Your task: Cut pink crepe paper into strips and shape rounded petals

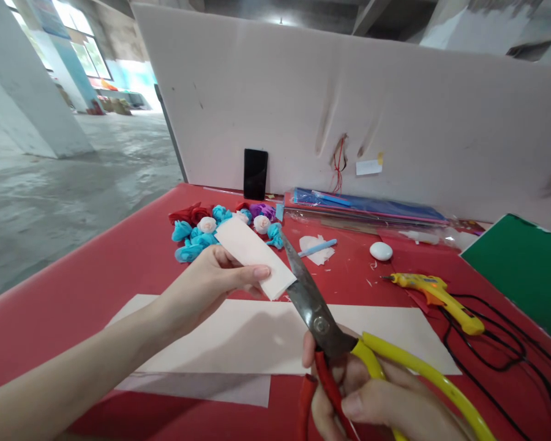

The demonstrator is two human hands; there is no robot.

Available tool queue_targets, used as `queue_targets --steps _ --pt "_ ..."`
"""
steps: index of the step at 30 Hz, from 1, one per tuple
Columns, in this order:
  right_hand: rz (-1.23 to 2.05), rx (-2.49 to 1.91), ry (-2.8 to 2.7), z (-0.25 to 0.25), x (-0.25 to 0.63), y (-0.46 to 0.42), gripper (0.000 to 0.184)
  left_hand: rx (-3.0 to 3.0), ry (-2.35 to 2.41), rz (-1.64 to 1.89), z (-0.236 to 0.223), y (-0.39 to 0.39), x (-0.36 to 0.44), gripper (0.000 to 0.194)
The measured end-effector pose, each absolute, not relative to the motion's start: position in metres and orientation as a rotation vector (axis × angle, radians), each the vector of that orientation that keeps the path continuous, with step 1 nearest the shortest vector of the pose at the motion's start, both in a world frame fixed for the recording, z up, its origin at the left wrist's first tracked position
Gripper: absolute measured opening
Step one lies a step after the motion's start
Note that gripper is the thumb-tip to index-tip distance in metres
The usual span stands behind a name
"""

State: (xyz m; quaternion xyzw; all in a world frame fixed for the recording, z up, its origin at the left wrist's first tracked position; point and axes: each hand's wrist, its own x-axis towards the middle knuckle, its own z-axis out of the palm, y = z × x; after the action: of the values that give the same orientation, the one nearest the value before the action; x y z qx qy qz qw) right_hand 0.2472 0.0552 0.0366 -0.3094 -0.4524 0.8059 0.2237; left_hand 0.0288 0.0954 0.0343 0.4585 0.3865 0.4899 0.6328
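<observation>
Pinching hand: the left hand (224, 275) had the folded pale paper (252, 251) gripped between thumb and fingers, near the middle of the frame, above the long pale sheet (381, 334).

Scissors hand: the right hand (390, 401), at the lower right, was curled around the handles of the scissors (319, 318), whose blades met the right end of the folded paper.

Cutting edge: a clean cut seemed to call for firm pressure close to the blades, so that the layers did not slide, with the left thumb clear of their line.

Blade angle: the long blade pointed towards the upper left; turning the paper rather than the wrist probably suited those large handles best.

Plastic wrapper: right of centre, towards the back, clear plastic (395, 228) lay around blue and pink sheets (371, 205); whether it was sealed could not be told.

Crepe flowers: blue, white, red and purple ones (188, 252) sat loose in a cluster, left of centre, on the red table (96, 275).

Glue gun: the yellow tool (441, 297) rested at the right, its nozzle pointing left, its black cable (509, 367) looped beside it.
</observation>
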Motion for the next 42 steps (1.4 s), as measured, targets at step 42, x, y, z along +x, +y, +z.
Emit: queue_targets --steps 42 --pt "2.198 -0.899 -1.243 0.029 0.239 0.043 0.036 1.265 0.943 0.910 0.028 0.093 0.031 0.015"
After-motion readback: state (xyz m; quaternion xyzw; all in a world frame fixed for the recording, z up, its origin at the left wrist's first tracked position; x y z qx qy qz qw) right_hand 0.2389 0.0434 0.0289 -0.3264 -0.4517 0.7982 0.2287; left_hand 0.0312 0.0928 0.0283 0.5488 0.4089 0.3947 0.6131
